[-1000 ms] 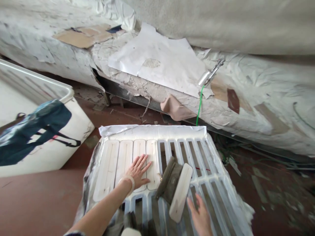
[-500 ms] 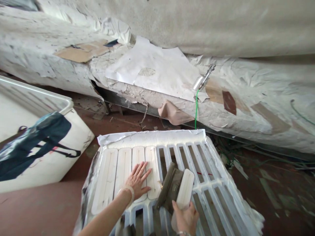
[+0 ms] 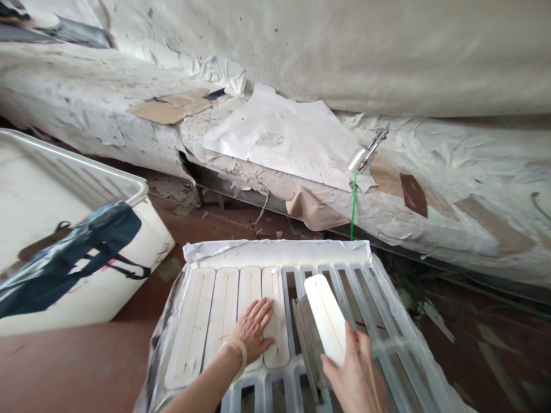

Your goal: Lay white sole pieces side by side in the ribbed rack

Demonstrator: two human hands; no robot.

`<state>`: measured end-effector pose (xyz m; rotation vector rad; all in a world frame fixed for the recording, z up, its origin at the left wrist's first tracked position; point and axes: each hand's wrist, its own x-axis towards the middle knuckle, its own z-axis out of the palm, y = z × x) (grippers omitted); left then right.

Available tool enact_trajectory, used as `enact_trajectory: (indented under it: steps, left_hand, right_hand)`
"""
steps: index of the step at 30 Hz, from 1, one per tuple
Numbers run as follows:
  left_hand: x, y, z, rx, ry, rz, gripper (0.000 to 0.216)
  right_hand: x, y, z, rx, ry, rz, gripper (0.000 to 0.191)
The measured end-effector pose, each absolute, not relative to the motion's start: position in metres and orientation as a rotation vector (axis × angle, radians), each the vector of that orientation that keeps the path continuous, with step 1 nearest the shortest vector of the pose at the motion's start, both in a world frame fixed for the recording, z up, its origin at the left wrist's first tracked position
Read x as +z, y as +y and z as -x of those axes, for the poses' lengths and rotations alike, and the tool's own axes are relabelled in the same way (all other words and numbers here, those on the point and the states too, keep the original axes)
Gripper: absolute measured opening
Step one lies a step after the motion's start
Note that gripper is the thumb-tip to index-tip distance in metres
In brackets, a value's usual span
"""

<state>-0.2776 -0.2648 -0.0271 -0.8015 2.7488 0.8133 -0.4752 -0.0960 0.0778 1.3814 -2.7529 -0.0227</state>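
My left hand (image 3: 253, 330) lies with fingers stretched out across the third and fourth of the white oblong panels (image 3: 224, 312), which sit side by side over the grid's left slots. Each panel has rounded ends and a thin line down its middle. In my right hand (image 3: 357, 367) is another white oblong panel (image 3: 325, 315), gripped by its lower end and tilted above the grid. Behind and left of it shows a dark olive, wallet-like piece (image 3: 309, 350) above the slots. Whether it touches the held panel or the grid I cannot tell.
The pale plastic grid (image 3: 374, 344) has a cloth-covered back edge. Beyond it runs a long white-covered bench (image 3: 275, 137) with a metal spray gun (image 3: 365, 152) on a green hose (image 3: 354, 206). A white bin (image 3: 142, 241) with a dark blue apron (image 3: 99, 235) stands at left.
My right hand has turned the white panel so its top leans left, and moved it rightward. The olive piece has turned too. My left hand stays flat on the panels; the whole view has shifted.
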Motion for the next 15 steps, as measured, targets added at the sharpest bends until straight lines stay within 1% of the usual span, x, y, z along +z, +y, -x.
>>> enact_trajectory:
  steps: [2,4,9,12,15]
  left_hand:
    - [-0.022,-0.265,0.282,0.831,2.726,0.821,0.072]
    - [-0.02,-0.265,0.286,0.844,2.711,0.862,0.069]
    - [-0.032,-0.265,0.292,0.844,2.799,0.917,0.058]
    - [-0.041,-0.266,0.293,0.836,2.866,0.824,0.06]
    - [-0.047,-0.268,0.296,0.858,2.876,0.763,0.061]
  right_hand:
    - [0.074,-0.121,0.476,-0.122,-2.723,-1.393,0.075]
    - [0.067,-0.144,0.472,-0.128,-2.722,-1.381,0.075]
    - [0.027,-0.175,0.461,0.161,-2.749,-1.364,0.073]
    - [-0.007,-0.169,0.461,0.382,-2.775,-1.338,0.077]
    - [-0.033,-0.156,0.464,0.471,-2.875,-1.373,0.078]
